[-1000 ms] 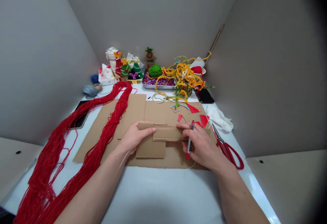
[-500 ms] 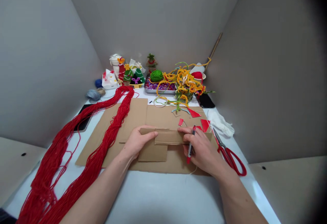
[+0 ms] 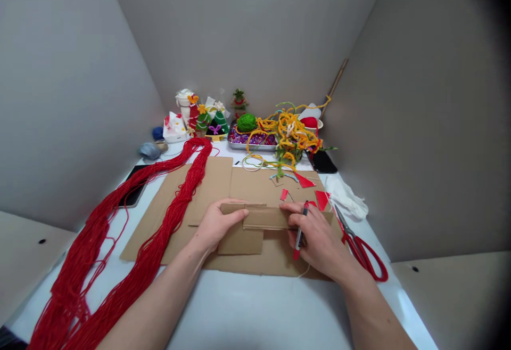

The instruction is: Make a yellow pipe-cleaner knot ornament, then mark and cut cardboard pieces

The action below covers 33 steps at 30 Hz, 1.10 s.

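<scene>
The white table point(image 3: 255, 307) spreads out in front of me, with a broad, flat sheet of brown corrugated cardboard point(image 3: 271, 262) lying on it. A long, heavy hank of red yarn point(image 3: 147, 265) runs down my left side, partly across that sheet. Beyond the sheet sit a steel tray of purple beads point(image 3: 251, 139) and a tangle of orange-yellow pipe cleaners point(image 3: 291, 137). Long red-handled scissors point(image 3: 359, 251) lie just off the sheet's right edge. The folded brown cardboard piece point(image 3: 265, 218) I'm working on sits on the sheet, right under my hands. My left hand point(image 3: 219, 225) presses flat on it, open and gripping nothing. My right hand point(image 3: 315, 238) is closed around a slim red-and-black marker pen point(image 3: 299, 238), with my fingers touching the piece's right end. Small red paper scraps point(image 3: 321, 199) lie just past my right hand.
</scene>
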Each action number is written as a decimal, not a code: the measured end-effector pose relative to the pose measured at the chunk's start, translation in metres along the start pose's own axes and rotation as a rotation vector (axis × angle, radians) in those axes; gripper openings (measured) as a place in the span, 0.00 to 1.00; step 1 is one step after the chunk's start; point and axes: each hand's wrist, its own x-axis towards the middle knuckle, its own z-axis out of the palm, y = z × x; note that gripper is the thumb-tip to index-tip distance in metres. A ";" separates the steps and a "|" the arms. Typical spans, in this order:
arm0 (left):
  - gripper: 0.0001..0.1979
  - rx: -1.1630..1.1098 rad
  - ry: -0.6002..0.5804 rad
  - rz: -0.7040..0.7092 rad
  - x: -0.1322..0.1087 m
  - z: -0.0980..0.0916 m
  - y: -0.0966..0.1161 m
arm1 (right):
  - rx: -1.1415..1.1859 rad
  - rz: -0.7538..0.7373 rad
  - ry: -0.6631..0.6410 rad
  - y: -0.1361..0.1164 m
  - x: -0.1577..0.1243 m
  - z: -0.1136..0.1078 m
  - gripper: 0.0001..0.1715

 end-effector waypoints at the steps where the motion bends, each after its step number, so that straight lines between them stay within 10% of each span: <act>1: 0.19 -0.003 0.000 -0.001 0.000 0.000 0.000 | 0.003 0.000 0.002 0.000 0.000 0.000 0.17; 20: 0.15 0.189 0.035 0.079 -0.008 0.004 0.007 | 0.121 0.231 0.180 -0.021 0.014 -0.007 0.10; 33: 0.12 0.334 -0.003 0.141 -0.015 0.006 0.019 | 0.368 0.430 0.021 -0.040 0.037 -0.025 0.09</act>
